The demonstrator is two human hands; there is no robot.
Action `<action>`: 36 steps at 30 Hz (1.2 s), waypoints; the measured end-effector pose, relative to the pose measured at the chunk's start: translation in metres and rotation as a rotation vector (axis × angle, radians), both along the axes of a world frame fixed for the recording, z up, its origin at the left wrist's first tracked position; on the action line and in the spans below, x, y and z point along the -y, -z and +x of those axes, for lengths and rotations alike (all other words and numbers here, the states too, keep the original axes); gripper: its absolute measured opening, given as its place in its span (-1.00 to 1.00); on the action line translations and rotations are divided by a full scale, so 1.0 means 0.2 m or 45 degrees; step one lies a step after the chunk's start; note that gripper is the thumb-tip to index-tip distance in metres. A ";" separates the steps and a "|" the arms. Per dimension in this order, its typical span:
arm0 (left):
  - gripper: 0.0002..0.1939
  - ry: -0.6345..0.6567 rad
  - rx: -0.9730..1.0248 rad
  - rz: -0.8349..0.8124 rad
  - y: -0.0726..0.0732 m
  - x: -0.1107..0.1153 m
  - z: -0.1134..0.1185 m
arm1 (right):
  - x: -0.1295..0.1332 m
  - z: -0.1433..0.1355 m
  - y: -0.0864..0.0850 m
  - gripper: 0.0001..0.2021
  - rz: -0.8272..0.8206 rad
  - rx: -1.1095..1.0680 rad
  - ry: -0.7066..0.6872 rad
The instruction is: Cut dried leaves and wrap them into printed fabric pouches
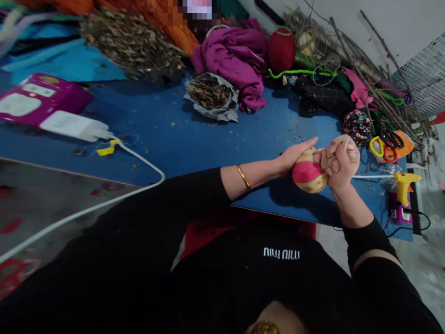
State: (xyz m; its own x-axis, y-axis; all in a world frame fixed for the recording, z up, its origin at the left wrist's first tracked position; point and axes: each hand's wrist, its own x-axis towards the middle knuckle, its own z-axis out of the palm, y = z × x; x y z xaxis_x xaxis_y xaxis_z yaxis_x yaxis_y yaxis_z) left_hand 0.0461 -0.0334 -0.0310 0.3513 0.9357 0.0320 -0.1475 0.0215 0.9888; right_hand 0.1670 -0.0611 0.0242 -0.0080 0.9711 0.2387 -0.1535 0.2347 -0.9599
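A round cloth-covered ball (308, 175), pink with a tan patterned fabric, is held above the blue table near its front edge. My left hand (295, 154) cups it from the far left side, with a gold bangle on the wrist. Closed into a fist, my right hand (343, 160) presses against the ball's right side and grips there. What lies inside that fist is mostly hidden, though tan cloth shows beside the fingers. Right of the fist is a yellow glue gun (405, 183) with a white glue stick (373, 176) extending from it.
On the blue table (146, 125) are a purple power box (78, 95) with a white cable, dry leaves in grey paper (211, 95), a larger leaf heap (132, 41), magenta cloth (232, 51), a red ball (281, 48), scissors (389, 137) and several sticks (378, 35).
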 end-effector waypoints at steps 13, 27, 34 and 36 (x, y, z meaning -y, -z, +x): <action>-0.10 -0.393 -0.377 1.075 0.03 0.13 -0.01 | -0.16 0.05 0.08 -0.58 -0.212 -0.271 0.239; -0.25 -0.342 -0.616 0.998 0.02 0.06 -0.04 | -0.27 0.11 0.20 -0.50 -0.501 -0.388 0.125; -0.14 -0.263 -0.638 1.142 0.04 0.08 -0.03 | -0.28 0.15 0.20 -0.52 -0.447 -0.375 0.161; -0.20 -0.288 -0.616 1.098 0.02 0.08 -0.04 | -0.25 0.12 0.18 -0.55 -0.409 -0.373 0.224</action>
